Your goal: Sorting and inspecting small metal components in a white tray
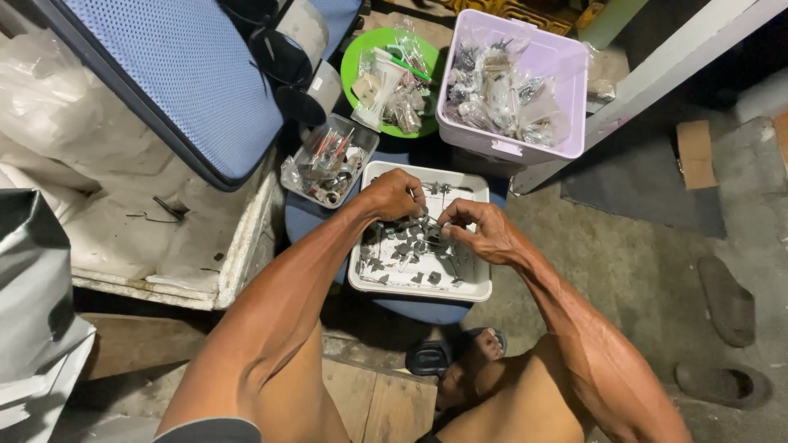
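Pinching a small grey metal part (428, 223) between them, the left hand (396, 195) and right hand (480, 231) meet with fingers closed over a white tray (476, 289) strewn with similar pieces.

Lilac bin bags: clear plastic bags (501, 94) of small metal parts, heaped in the square lilac bin (566, 98), top right.
Green bowl bags: clear packets (392, 86) piled in the round green bowl (361, 49), left of the bin.
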